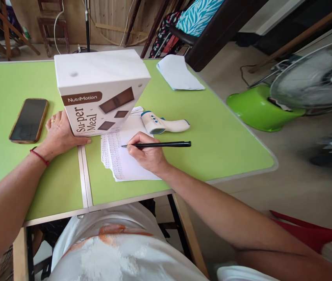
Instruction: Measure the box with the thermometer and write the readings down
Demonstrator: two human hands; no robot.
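Gripping a black pen in the right hand, thumb and forefinger pinched near the nib, with the tip at the top sheet, directly under those fingers. Filled so far, judging by the ink: a narrow band of tiny handwriting left of the pinching fingertips, too fine to read. Seemingly left: the wide blank area beneath and right of them. Fanned out farther left of these fingertips: lower sheets, also bearing script along the visible edge.

Spread, not clasping, in the left hand: fingers beside a white NutriMotion Su-per Meal box, thumb along its lower edge. Standing just right of those fingers, apparently sealed, contents hidden; printed with brown bars in front. Lying just beyond the right fingers: an infrared thermometer. Left of the left fingers: a dark-screened smartphone. Well beyond the right fingers: folded white paper.
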